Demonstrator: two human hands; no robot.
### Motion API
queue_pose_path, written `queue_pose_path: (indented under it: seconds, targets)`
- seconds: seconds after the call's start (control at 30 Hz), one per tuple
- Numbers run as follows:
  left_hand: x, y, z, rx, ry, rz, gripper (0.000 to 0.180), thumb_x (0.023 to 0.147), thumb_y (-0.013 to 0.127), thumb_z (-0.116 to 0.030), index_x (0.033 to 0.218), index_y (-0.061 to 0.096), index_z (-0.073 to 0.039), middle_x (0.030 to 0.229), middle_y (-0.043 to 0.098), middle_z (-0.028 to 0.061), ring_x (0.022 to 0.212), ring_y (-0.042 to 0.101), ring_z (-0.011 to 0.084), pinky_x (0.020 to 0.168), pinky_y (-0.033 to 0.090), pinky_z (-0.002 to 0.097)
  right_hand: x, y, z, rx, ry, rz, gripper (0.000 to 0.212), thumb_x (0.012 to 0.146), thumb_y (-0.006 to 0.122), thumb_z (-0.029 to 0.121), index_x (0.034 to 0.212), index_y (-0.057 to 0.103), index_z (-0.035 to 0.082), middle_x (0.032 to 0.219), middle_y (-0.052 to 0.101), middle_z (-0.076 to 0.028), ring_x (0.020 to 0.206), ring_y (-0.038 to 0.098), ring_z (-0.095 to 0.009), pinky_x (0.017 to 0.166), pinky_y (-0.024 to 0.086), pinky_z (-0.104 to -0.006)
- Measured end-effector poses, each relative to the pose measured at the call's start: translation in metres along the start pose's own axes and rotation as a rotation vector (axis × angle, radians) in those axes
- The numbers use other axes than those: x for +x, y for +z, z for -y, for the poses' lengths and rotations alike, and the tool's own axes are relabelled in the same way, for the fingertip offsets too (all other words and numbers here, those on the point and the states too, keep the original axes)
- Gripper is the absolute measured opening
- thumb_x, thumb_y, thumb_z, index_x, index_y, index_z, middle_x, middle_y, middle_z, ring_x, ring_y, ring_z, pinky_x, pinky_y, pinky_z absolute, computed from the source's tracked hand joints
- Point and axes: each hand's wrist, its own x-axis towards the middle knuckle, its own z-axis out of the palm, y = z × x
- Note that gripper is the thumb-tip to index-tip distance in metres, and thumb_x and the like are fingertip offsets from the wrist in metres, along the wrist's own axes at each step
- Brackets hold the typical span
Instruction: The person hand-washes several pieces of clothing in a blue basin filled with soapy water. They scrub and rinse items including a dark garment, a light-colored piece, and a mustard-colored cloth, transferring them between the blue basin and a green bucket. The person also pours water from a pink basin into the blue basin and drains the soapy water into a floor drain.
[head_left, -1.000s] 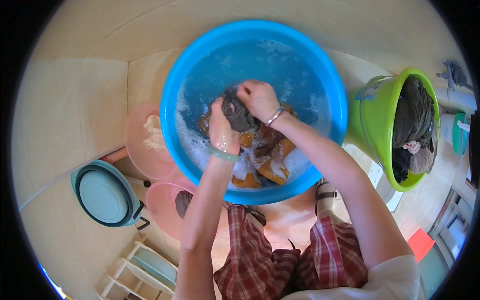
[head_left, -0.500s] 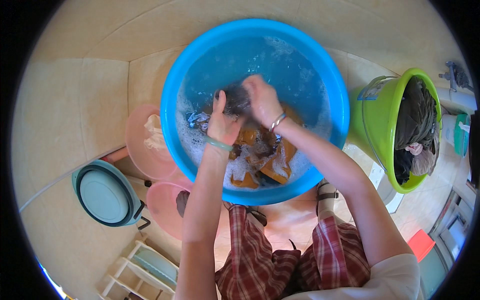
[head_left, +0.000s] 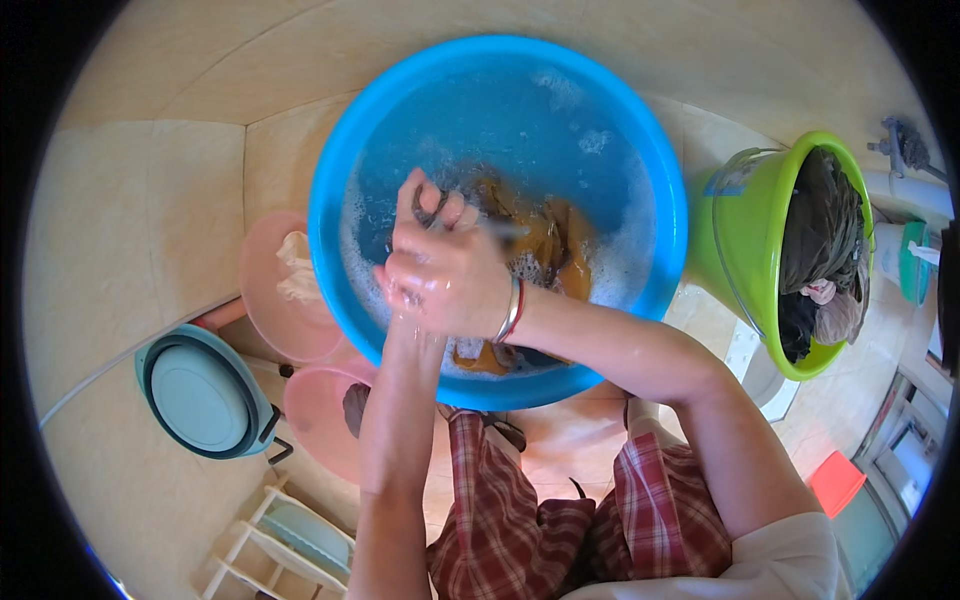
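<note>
1. Beige tiles (head_left: 140, 200) are seen on the wall and floor of a small room, viewed from above.
2. At far left, a turquoise basin (head_left: 200, 395) with a dark band is placed by the wall; below it, a cream rack (head_left: 250, 535) is partly shown.
3. Just right of these, two pink basins (head_left: 262, 315) are set close together; a white cloth (head_left: 297, 268) is held in the upper one, and a dark bundle (head_left: 353, 410) is partly hidden by the left forearm (head_left: 395, 440).
4. At centre, a large blue tub (head_left: 500, 48) is filled with sudsy water (head_left: 500, 110).
5. Over its left half, the left hand (head_left: 412, 215) is raised, its visible fingers curled around a small piece of dark cloth (head_left: 430, 207); the rest is covered.
6. Across the left wrist, the right hand (head_left: 455, 275) is laid, fingers bent and close together; whether anything is pinched beneath cannot be told.
7. Just right of the hands, mustard-brown cloth (head_left: 568, 240) is partly submerged.
8. At right, a lime-green bucket (head_left: 738, 240) is piled with dark clothes (head_left: 825, 230).
</note>
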Motion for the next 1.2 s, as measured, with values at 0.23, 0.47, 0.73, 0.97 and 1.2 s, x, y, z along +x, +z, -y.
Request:
queue_pose_path:
  seconds: [0.23, 0.47, 0.73, 0.97, 1.2]
  targets:
    - [0.007, 0.003, 0.013, 0.270, -0.023, -0.503, 0.024, 0.094, 0.051, -0.029, 0.106, 0.062, -0.011, 0.097, 0.062, 0.0051, 0.096, 0.059, 0.0179, 0.082, 0.047, 0.0325, -0.029, 0.008, -0.129, -0.164, 0.374, 0.253, 0.020, 0.081, 0.061, 0.025, 0.068, 0.062, 0.010, 0.074, 0.061, -0.008, 0.077, 0.062, -0.030, 0.059, 0.052, -0.0441]
    - [0.009, -0.049, 0.004, 0.232, -0.019, -0.404, 0.036, 0.100, 0.042, -0.032, 0.136, 0.044, -0.024, 0.138, 0.043, 0.0069, 0.127, 0.042, 0.0256, 0.108, 0.032, 0.0476, -0.066, -0.006, -0.144, -0.093, 0.453, 0.508, 0.039, 0.087, 0.062, 0.021, 0.122, 0.050, 0.006, 0.125, 0.041, -0.024, 0.093, 0.059, -0.040, 0.085, 0.051, -0.0441]
    - [0.018, -0.065, -0.008, 0.124, -0.169, -0.312, 0.041, 0.097, 0.047, -0.039, 0.129, 0.049, -0.015, 0.126, 0.056, 0.0090, 0.116, 0.051, 0.0237, 0.098, 0.042, 0.0444, -0.039, 0.008, -0.064, 0.267, 0.465, 0.306, 0.016, 0.085, 0.058, 0.011, 0.101, 0.055, 0.012, 0.102, 0.052, -0.013, 0.090, 0.059, -0.033, 0.077, 0.051, -0.0412]
    - [0.005, 0.004, -0.025, -0.171, -0.398, 0.012, 0.025, 0.095, 0.050, -0.044, 0.096, 0.063, -0.023, 0.091, 0.052, 0.0036, 0.064, 0.042, 0.0137, 0.048, 0.031, 0.0238, -0.019, -0.011, 0.021, 0.107, 0.033, 0.279, 0.015, 0.078, 0.067, 0.025, 0.083, 0.058, 0.014, 0.086, 0.048, -0.003, 0.073, 0.058, -0.015, 0.055, 0.048, -0.0276]
    - [-0.013, 0.045, -0.002, 0.018, 0.038, -0.158, 0.028, 0.096, 0.049, -0.044, 0.097, 0.052, -0.016, 0.081, 0.034, -0.0005, 0.076, 0.036, 0.0161, 0.066, 0.033, 0.0257, -0.001, -0.003, 0.003, 0.126, -0.007, 0.010, 0.021, 0.074, 0.070, 0.019, 0.065, 0.054, 0.010, 0.070, 0.050, -0.004, 0.055, 0.055, -0.019, 0.049, 0.046, -0.0305]
